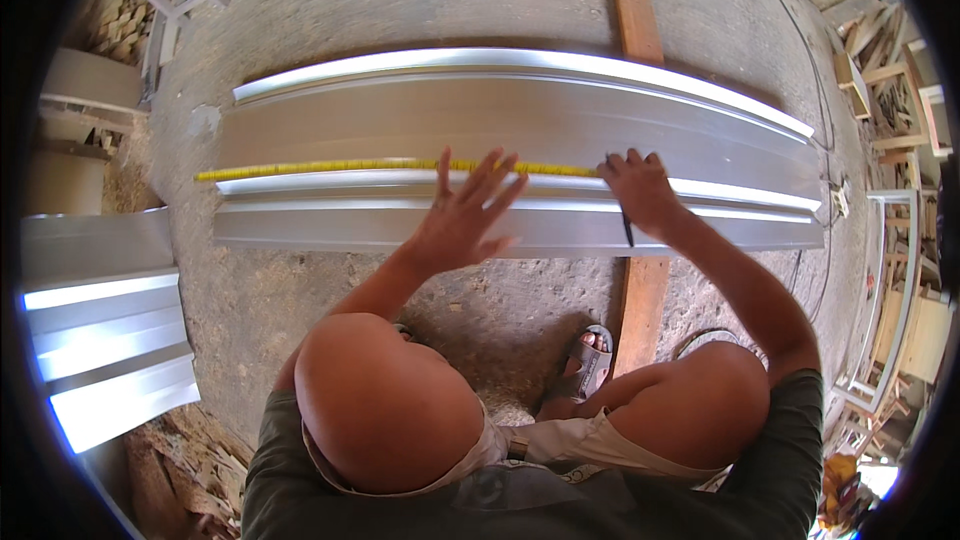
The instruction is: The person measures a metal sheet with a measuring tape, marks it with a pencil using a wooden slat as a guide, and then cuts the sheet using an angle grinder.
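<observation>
A long ribbed metal sheet (400, 120), silvery grey, lies crosswise on the floor in front of me. Along one of its raised ribs runs a yellow tape measure blade (330, 167), its left end jutting a little past the sheet's left edge. My left hand (462, 215) is over the blade with its fingers spread; whether it presses on it I cannot tell. At the blade's right end my right hand (645, 195) is closed, with a black pen (628, 228) sticking out below it. The tape's case does not show; the fingers may cover it.
A wooden beam (640, 310) passes under the sheet. More ribbed metal sheets (110, 310) lie at the left. Wood scraps (190, 450) are heaped at lower left. Frames and timber (890, 210) stand along the right side. My sandalled foot (592, 355) is near the beam.
</observation>
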Motion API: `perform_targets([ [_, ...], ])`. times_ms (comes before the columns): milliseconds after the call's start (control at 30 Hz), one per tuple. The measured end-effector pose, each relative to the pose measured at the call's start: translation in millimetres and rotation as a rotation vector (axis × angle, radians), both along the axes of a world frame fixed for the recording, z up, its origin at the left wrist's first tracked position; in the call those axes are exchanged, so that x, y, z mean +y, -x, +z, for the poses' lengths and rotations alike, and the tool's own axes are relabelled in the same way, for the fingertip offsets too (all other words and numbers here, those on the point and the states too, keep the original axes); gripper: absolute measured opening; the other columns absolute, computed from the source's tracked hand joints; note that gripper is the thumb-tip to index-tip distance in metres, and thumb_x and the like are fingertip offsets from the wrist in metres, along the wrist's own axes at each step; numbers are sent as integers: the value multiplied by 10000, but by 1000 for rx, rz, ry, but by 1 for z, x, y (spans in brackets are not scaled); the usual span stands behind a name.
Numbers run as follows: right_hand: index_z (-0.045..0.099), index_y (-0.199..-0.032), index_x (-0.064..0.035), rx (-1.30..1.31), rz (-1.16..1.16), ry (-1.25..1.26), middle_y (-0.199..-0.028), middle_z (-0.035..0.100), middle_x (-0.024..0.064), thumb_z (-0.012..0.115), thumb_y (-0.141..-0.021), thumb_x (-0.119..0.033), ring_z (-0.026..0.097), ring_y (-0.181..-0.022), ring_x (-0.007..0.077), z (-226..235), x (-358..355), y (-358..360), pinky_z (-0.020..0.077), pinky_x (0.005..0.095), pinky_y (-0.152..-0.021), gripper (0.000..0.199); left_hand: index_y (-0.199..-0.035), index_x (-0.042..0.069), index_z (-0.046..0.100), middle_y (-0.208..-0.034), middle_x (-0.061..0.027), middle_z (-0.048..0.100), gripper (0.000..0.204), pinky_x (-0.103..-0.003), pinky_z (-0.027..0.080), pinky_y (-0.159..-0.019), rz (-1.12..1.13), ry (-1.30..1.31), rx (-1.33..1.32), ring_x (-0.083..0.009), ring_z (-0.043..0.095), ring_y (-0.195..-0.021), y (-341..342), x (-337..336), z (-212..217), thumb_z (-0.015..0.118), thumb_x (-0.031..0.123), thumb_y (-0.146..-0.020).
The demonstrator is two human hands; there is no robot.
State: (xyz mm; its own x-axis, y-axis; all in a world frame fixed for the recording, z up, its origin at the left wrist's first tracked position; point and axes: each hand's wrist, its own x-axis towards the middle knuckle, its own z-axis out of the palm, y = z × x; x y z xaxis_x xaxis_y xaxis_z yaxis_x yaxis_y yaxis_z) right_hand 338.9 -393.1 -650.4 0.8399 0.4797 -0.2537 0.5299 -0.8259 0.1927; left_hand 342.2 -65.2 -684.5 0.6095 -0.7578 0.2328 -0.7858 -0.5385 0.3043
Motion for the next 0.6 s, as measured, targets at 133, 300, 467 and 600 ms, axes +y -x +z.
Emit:
perform_targets([
  [133,636,-1196,-75,-123,1,29,-1231,612,111,604,-900,-66,592,-1173,300,23,-4,-60,490,490,-910,297,-1613,159,301,-1689,-130,223,874,-746,-8,-1180,213,124,-56,-324,179,-1579,-23,17,-5,712,482,-913],
  [300,632,-1167,-79,-121,-27,53,-1249,593,110,682,-814,-5,573,-1177,309,22,23,-111,471,501,-930,364,-1587,84,322,-1681,-164,219,855,-767,25,-1167,301,137,-96,-333,177,-1578,-29,20,-26,690,483,-927],
  [467,632,-1162,-85,-108,-67,43,-1199,593,98,691,-813,-3,575,-1137,300,1,35,-120,471,476,-895,363,-1530,48,401,-1674,-157,201,807,-771,19,-1178,321,50,-19,-299,132,-1587,-21,20,-33,714,463,-912],
  [600,632,-1152,-94,-134,-85,76,-1179,590,76,703,-808,-17,571,-1122,290,-22,6,-121,467,445,-859,359,-1518,61,425,-1672,-149,198,805,-772,20,-1184,316,30,-25,-284,125,-1587,-16,17,-38,729,474,-897],
])
